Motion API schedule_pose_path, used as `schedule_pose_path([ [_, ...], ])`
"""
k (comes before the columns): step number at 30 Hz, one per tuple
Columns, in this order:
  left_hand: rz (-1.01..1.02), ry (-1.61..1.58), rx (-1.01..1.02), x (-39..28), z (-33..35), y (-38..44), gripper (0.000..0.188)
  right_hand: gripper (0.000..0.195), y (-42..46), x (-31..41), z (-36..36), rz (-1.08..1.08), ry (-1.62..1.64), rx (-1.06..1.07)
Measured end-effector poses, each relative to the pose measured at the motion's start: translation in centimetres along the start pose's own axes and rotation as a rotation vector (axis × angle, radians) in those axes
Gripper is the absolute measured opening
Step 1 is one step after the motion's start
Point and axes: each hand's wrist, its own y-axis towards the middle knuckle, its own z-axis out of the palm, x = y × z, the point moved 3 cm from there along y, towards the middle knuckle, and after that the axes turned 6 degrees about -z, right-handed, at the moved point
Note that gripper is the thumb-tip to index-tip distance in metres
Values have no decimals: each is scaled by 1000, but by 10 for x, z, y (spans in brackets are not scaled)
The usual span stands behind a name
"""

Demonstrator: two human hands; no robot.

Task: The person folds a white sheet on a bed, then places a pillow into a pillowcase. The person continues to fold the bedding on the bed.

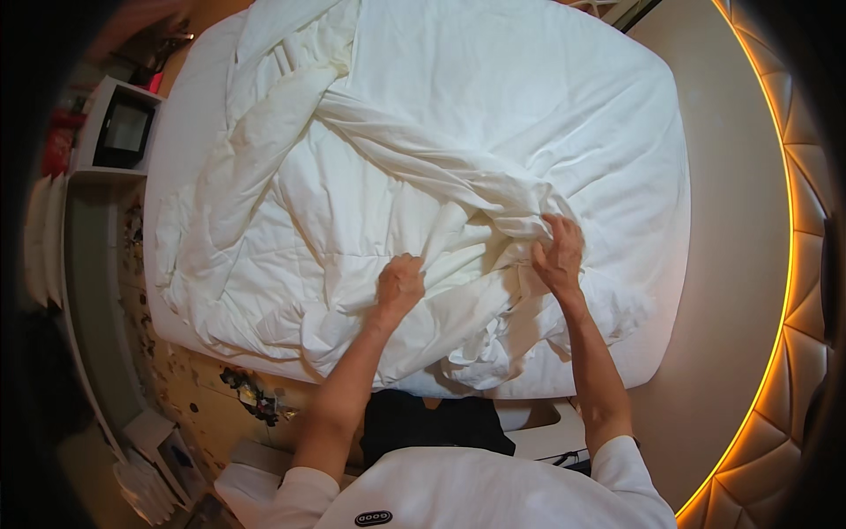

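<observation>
A rumpled white duvet or bed cover (pixel 370 178) lies in loose folds over the left and near parts of a bed. My left hand (pixel 400 283) is closed on a fold of it near the middle. Farther right, my right hand (pixel 560 254) grips a bunched edge of the same cloth, its fingers partly curled around it. Between both hands the fabric forms a hollow with deep creases. Beneath it, a white fitted sheet (pixel 502 79) covers the mattress, wrinkled on the right. More bunched white cloth (pixel 489 357) gathers at the near edge, below my right hand.
A padded headboard (pixel 773 397) with a glowing light strip curves along the right. At left stands a white shelf unit (pixel 122 125) with a dark-fronted box. Dark scraps (pixel 254 397) lie on the patterned floor. A white bedside unit (pixel 548 440) stands by my body.
</observation>
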Motion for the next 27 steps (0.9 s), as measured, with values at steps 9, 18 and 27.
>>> schedule_pose_path([
  [9,-76,3,49,-9,-7,2,14,40,68,5,77,33,-282,418],
  [18,-31,210,-310,23,-38,26,17,18,112,-48,33,2,-265,-47],
  [27,48,-154,157,-48,22,-44,64,40,-53,88,36,-121,193,230],
])
